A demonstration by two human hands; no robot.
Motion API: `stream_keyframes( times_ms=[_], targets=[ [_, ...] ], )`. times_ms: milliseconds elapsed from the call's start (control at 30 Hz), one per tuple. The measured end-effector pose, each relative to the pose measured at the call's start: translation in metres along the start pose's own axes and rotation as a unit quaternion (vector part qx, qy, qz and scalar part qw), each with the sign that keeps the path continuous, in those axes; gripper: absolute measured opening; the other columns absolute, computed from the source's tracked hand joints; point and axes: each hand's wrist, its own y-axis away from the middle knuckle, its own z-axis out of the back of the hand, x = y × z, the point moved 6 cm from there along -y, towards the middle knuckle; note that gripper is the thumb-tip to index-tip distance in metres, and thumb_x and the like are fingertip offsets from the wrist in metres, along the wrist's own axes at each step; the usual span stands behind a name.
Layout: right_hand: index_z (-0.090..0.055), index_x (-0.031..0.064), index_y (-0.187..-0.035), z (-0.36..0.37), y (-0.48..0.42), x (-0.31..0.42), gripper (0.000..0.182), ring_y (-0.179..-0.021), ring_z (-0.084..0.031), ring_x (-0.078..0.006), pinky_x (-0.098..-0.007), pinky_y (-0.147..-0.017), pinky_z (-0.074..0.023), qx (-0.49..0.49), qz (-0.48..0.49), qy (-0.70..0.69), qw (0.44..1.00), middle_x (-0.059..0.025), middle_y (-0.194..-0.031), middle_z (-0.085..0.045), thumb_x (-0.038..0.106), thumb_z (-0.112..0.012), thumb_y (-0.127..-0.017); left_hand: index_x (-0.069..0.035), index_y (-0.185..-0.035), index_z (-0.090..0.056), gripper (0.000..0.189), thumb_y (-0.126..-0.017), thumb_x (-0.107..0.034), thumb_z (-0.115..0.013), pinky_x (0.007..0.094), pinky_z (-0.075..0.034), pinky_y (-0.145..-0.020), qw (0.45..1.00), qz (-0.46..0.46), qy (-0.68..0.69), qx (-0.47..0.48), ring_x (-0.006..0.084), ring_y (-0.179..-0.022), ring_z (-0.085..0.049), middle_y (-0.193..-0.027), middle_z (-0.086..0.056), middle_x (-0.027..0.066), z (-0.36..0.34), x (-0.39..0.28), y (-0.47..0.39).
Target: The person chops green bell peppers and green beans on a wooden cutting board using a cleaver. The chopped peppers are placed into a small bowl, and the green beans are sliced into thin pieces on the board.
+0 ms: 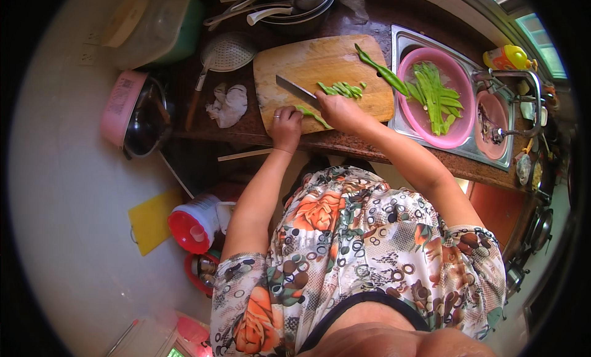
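My right hand [339,110] grips a kitchen knife [295,90], its blade pointing up and left over the wooden cutting board [295,57]. At the board's front edge, my left hand [285,128] has its fingers on one end of a long green pod [315,117]. Just beyond the knife hand lie short slanted cut pieces [341,89] of green vegetable. Another long, darker green pod [381,71] reaches from the board's upper right toward a pink basin [406,117], where flat green pods [431,94] lie in water.
The basin sits in a steel double sink [396,38] with a curved faucet [538,98]. Left of the board are a crumpled white cloth [227,105] and a perforated skimmer [229,52]. Stacked pans [295,20] stand behind. A pink container [121,107] is at far left.
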Motion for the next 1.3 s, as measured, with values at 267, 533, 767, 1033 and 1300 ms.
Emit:
stream_keyframes(
  times_ms=[267, 533, 767, 1033, 1300],
  targets=[
    [-0.052, -0.0001, -0.100, -0.015, 0.035, 0.015, 0.024, -0.071, -0.069, -0.0413, -0.0490, -0.062, -0.0552, 0.041, 0.027, 0.102, 0.994, -0.0215, -0.073, -0.067, 0.005, -0.062, -0.079, -0.011, -0.087, -0.069, 0.011, -0.076, -0.008, -0.068, 0.0394, -0.053, -0.082, 0.999, 0.005, -0.048, -0.003, 0.0297, -0.096, -0.060, -0.097, -0.063, 0.0063, -0.004, 0.002, 0.004],
    [-0.050, 0.0001, -0.099, -0.035, -0.002, 0.020, 0.029, -0.077, -0.069, -0.0429, -0.0504, -0.067, -0.0562, -0.012, 0.008, 0.009, 1.000, -0.0234, -0.078, -0.068, 0.013, -0.067, -0.078, -0.009, -0.085, -0.066, 0.009, -0.077, -0.007, -0.067, 0.0411, -0.052, -0.081, 0.999, -0.002, -0.041, 0.002, 0.0309, -0.095, -0.060, -0.097, -0.063, 0.0077, 0.001, -0.005, 0.004],
    [-0.051, -0.0006, -0.100, -0.025, -0.019, 0.019, 0.038, -0.079, -0.068, -0.0436, -0.0505, -0.069, -0.0555, -0.009, 0.015, 0.003, 1.000, -0.0251, -0.078, -0.068, 0.020, -0.070, -0.075, -0.009, -0.084, -0.065, 0.008, -0.078, -0.006, -0.069, 0.0405, -0.052, -0.080, 1.000, -0.005, -0.012, -0.019, 0.0300, -0.092, -0.061, -0.093, -0.062, 0.0075, 0.004, -0.003, -0.001],
    [-0.048, -0.0017, -0.106, -0.019, 0.033, 0.013, 0.024, -0.078, -0.066, -0.0470, -0.0557, -0.066, -0.0511, 0.043, 0.004, 0.027, 0.999, -0.0272, -0.077, -0.066, 0.002, -0.056, -0.083, -0.009, -0.083, -0.065, 0.008, -0.077, -0.006, -0.070, 0.0409, -0.051, -0.081, 1.000, 0.005, -0.008, -0.017, 0.0320, -0.091, -0.060, -0.091, -0.061, 0.0094, 0.000, -0.001, 0.002],
    [-0.048, -0.0018, -0.108, -0.035, 0.009, 0.018, 0.029, -0.077, -0.066, -0.0471, -0.0543, -0.066, -0.0520, 0.006, 0.003, -0.026, 1.000, -0.0281, -0.079, -0.066, 0.004, -0.059, -0.082, -0.008, -0.085, -0.064, 0.008, -0.078, -0.006, -0.068, 0.0408, -0.051, -0.081, 1.000, 0.004, -0.016, -0.011, 0.0326, -0.091, -0.059, -0.091, -0.061, 0.0099, 0.003, -0.004, 0.002]
  ],
)
